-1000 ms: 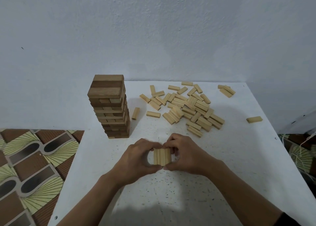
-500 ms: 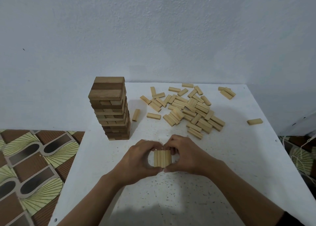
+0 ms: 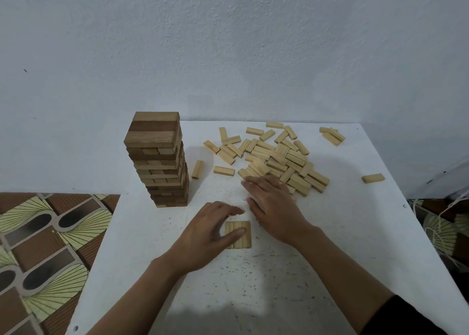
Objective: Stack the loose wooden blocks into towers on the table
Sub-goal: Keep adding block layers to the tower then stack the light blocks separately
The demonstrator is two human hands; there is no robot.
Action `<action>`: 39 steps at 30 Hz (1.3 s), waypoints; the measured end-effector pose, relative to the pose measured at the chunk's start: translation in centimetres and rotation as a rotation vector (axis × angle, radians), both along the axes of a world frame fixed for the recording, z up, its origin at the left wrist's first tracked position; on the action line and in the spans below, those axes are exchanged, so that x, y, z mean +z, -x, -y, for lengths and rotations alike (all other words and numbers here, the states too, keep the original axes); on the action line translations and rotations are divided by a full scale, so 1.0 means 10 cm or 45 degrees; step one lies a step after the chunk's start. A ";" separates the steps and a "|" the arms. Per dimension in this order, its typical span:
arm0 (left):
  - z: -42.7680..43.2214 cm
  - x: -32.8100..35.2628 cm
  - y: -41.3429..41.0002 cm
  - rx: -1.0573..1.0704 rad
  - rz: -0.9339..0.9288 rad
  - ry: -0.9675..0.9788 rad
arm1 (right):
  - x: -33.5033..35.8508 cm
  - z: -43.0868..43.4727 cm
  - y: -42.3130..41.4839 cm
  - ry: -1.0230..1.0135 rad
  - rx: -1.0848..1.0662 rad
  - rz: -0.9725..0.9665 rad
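At the left edge a patterned floor [image 3: 50, 233] is cut off by the frame. On the white table [image 3: 330, 245] the finished tower [image 3: 158, 157] stands upright, its top blocks running left to right. The left hand [image 3: 203, 235] hovers loosely spread, its thumb resting on a flat row of blocks [image 3: 246, 238] near the table's middle. Their long axes point away from the person. The hand hides the row's left side, so the count is unclear. The right hand [image 3: 275, 207] lies flat with fingers stretched out, holding nothing, and covers the near edge of the loose pile [image 3: 279, 154], where blocks point every way. A lone block [image 3: 373, 178] lies well apart, crosswise.
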State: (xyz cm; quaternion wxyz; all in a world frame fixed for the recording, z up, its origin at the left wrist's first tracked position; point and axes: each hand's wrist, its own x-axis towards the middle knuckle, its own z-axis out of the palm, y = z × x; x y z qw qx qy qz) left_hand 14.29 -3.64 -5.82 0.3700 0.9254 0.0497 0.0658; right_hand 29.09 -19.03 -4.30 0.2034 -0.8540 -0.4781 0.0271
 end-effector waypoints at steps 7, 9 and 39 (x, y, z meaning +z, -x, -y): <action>0.01 0.07 -0.11 0.154 0.198 -0.003 | -0.08 0.08 -0.04 -0.180 -0.214 0.035; 0.00 0.10 -0.23 0.238 0.210 -0.065 | -0.08 0.07 -0.05 -0.154 -0.246 0.027; -0.21 0.22 -0.50 0.145 -0.181 0.111 | 0.21 0.05 -0.10 -0.024 -0.078 -0.314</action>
